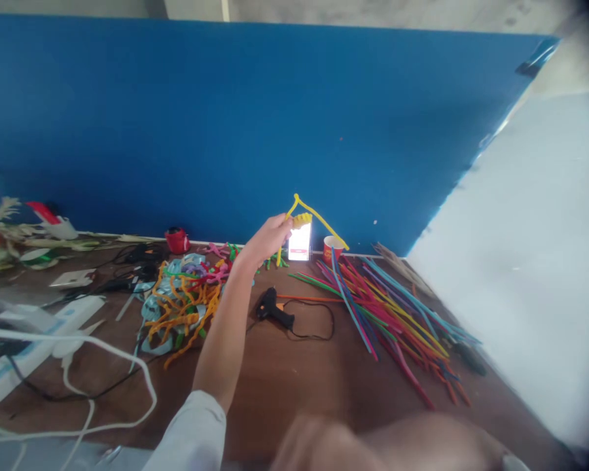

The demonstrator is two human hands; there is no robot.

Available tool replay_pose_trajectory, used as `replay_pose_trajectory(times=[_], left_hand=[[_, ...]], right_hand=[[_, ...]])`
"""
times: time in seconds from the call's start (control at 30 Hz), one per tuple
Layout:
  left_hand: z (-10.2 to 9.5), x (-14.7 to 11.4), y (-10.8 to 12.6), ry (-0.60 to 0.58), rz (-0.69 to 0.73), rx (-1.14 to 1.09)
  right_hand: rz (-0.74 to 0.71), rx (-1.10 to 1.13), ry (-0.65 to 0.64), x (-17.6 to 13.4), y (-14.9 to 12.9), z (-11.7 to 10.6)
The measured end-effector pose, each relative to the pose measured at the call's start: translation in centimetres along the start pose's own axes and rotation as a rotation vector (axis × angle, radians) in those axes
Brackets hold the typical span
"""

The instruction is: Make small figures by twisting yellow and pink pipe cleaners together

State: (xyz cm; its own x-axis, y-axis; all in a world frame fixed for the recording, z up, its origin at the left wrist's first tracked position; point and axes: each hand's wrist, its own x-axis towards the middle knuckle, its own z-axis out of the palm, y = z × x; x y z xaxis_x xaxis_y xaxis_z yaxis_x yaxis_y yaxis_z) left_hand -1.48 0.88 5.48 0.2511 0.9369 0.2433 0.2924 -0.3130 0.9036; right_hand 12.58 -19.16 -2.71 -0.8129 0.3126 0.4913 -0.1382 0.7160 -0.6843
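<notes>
Clearly, the left hand [269, 237] pinches a bent, fuzzy yellow pipe cleaner [296, 198] before a lit white phone screen [299, 242] at the far edge of the brown counter [279, 386]. One leg slants down rightward, toward a red paper cup [330, 252]. The blurred right hand [321, 445] lies well apart, low in view, its grip impossible to tell.
</notes>
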Motion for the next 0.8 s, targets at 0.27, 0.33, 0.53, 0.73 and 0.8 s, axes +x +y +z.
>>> replay_pose_trajectory(times=[0.27, 0.33, 0.53, 0.73, 0.8], left_hand=[[-0.3, 1.0, -0.7, 0.019, 0.01, -0.008], [-0.3, 1.1, -0.8, 0.028, -0.005, 0.015], [0.1, 0.9, -0.8, 0.006, 0.033, 0.045], [0.6, 0.9, -0.4, -0.032, 0.046, 0.048], [0.6, 0.7, -0.1, -0.06, 0.042, 0.043]], right_hand=[[0.068, -0.18, 0.662, 3.0, 10.2, -10.8], [0.063, -0.273, 0.681, 2.6, 10.6, -11.6], [0.107, -0.178, 0.487, 2.3, 8.7, -9.9], [-0.041, -0.315, 0.059, 2.7, 8.4, -7.6], [-0.054, -0.37, 0.153, 2.9, 8.5, -8.0]])
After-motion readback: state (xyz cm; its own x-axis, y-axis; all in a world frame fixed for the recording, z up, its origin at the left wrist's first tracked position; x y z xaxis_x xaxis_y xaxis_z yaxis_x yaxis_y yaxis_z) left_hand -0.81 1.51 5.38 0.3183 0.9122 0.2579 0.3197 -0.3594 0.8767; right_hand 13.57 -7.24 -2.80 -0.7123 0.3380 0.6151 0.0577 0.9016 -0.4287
